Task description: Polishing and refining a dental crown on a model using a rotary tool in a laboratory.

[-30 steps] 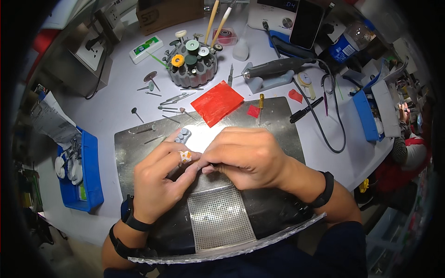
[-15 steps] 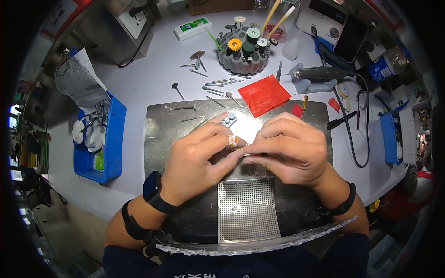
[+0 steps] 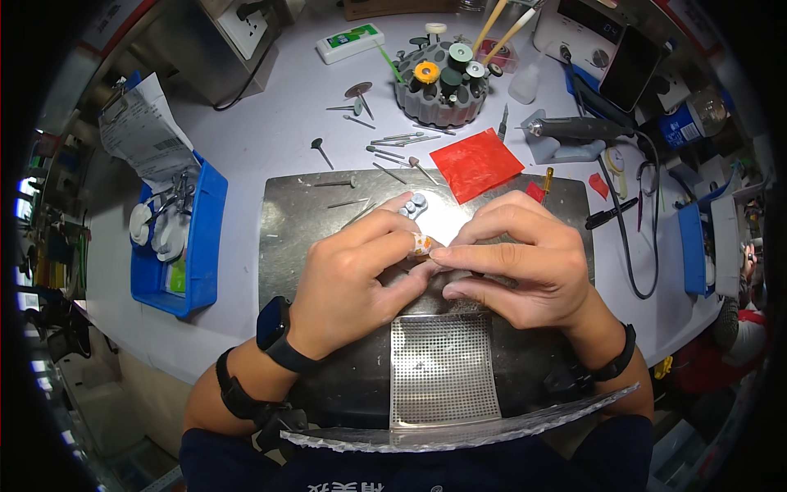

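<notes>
My left hand (image 3: 348,275) curls over the metal work plate (image 3: 287,238), fingers bent around a small grey-blue lumpy piece (image 3: 416,203) that shows beyond the knuckles. A white wrap with orange marks (image 3: 421,243) covers one of its fingertips. Close against it, my right hand (image 3: 525,262) is bent with its fingertips meeting the left thumb and fingers. Whatever sits in the right fingers is too small or hidden to name. Below both hands lies a perforated metal tray (image 3: 443,369).
Several rotary burs (image 3: 402,138) and a red sheet (image 3: 475,166) lie beyond the hands. Farther back stands a grey bur holder (image 3: 443,98). A handpiece (image 3: 582,128) rests on its stand at right, its cable looping down. A blue bin (image 3: 205,238) stands left.
My right thumb has dropped away from the index finger, widening the gap between them. The whole scene sits slightly farther right in view. The grey-blue piece stays by the left hand.
</notes>
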`<action>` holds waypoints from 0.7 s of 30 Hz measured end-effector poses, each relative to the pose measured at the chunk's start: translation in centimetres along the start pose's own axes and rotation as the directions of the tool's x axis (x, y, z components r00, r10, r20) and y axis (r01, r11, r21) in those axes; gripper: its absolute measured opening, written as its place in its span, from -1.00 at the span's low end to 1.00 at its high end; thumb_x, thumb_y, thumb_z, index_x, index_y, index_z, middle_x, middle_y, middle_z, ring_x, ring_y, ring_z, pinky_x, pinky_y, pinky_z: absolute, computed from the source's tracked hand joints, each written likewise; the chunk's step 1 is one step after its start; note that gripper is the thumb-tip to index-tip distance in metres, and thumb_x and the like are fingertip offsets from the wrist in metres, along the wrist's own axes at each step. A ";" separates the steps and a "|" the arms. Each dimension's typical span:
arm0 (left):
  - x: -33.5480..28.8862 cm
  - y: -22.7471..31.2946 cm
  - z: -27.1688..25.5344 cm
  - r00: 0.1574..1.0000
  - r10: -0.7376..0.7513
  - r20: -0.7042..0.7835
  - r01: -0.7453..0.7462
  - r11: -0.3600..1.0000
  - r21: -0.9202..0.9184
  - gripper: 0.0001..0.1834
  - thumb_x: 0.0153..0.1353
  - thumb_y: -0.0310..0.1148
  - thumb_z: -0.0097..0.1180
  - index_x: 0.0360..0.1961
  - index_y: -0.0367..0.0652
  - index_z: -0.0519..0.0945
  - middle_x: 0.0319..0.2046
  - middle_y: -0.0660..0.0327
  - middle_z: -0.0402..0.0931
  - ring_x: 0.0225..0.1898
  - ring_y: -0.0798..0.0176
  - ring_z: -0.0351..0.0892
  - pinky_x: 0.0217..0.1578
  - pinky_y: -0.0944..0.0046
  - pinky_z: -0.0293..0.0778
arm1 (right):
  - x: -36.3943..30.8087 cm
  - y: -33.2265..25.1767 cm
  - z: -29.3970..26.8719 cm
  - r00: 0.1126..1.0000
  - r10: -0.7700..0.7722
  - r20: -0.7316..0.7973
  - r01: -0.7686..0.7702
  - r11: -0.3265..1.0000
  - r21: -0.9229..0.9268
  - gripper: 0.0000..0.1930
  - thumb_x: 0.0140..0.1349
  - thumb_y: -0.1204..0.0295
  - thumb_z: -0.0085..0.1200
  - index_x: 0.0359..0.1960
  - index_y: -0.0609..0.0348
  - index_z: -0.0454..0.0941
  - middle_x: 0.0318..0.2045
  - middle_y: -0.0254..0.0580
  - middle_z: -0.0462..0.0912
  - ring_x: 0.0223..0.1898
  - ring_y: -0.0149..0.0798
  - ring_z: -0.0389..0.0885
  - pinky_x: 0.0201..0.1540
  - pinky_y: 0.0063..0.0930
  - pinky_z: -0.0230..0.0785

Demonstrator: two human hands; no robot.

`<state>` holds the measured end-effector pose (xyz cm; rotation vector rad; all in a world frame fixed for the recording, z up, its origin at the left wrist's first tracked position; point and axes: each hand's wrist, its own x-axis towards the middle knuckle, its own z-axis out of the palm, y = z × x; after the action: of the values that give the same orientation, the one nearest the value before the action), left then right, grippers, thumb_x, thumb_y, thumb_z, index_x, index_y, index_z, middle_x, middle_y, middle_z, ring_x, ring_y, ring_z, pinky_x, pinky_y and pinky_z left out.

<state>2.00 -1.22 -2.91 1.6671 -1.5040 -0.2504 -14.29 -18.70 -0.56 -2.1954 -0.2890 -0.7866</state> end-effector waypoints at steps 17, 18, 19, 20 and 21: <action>-0.2 0.6 -0.1 1.000 0.001 -0.017 -0.002 1.000 -0.016 -0.80 0.11 -0.43 0.46 -0.27 -0.23 0.70 -0.22 0.14 0.67 0.03 0.00 0.76 -0.13 0.15 0.69 | -0.3 -1.1 -0.8 0.994 0.096 0.051 -0.084 0.978 -0.192 -0.49 -0.14 0.71 0.46 -0.03 0.20 0.80 -0.26 -0.16 0.81 -0.21 -0.14 0.76 -0.11 -0.39 0.58; -0.3 0.6 0.0 0.999 -0.004 -0.037 0.004 1.000 0.011 -0.80 0.11 -0.43 0.46 -0.27 -0.23 0.70 -0.22 0.14 0.67 0.03 0.00 0.76 -0.13 0.15 0.69 | -0.6 -1.1 -0.7 0.996 0.065 0.058 -0.054 0.983 -0.177 -0.49 -0.14 0.71 0.46 -0.03 0.20 0.80 -0.26 -0.16 0.81 -0.21 -0.14 0.76 -0.11 -0.39 0.58; -0.5 0.5 0.0 0.999 -0.005 -0.032 0.004 1.000 -0.004 -0.80 0.13 -0.40 0.45 -0.27 -0.22 0.70 -0.23 0.14 0.67 0.04 0.00 0.76 -0.13 0.14 0.68 | -1.0 -0.9 -0.4 0.995 0.098 0.034 -0.094 0.991 -0.096 -0.51 -0.14 0.68 0.48 -0.05 0.18 0.81 -0.24 -0.18 0.80 -0.22 -0.15 0.75 -0.12 -0.39 0.57; -0.8 0.4 0.1 1.000 -0.006 -0.026 0.006 1.000 -0.022 -0.81 0.14 -0.38 0.44 -0.28 -0.21 0.70 -0.23 0.14 0.66 0.05 -0.01 0.75 -0.13 0.13 0.68 | -0.9 -0.8 0.1 0.991 0.136 0.018 -0.136 0.991 -0.014 -0.52 -0.15 0.66 0.50 -0.07 0.15 0.82 -0.22 -0.20 0.80 -0.22 -0.16 0.74 -0.12 -0.40 0.55; -1.0 0.1 0.3 0.999 -0.009 -0.043 0.009 1.000 -0.010 -0.81 0.14 -0.38 0.44 -0.28 -0.21 0.70 -0.23 0.14 0.66 0.05 -0.01 0.75 -0.13 0.13 0.68 | -0.5 -1.1 0.5 0.993 0.118 0.027 -0.118 0.993 -0.008 -0.52 -0.15 0.66 0.50 -0.07 0.15 0.82 -0.22 -0.20 0.80 -0.22 -0.16 0.74 -0.12 -0.40 0.55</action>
<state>1.48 -0.44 -3.35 1.6621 -1.4612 -0.2247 -14.97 -17.59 -0.48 -2.2088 -0.1690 -0.6938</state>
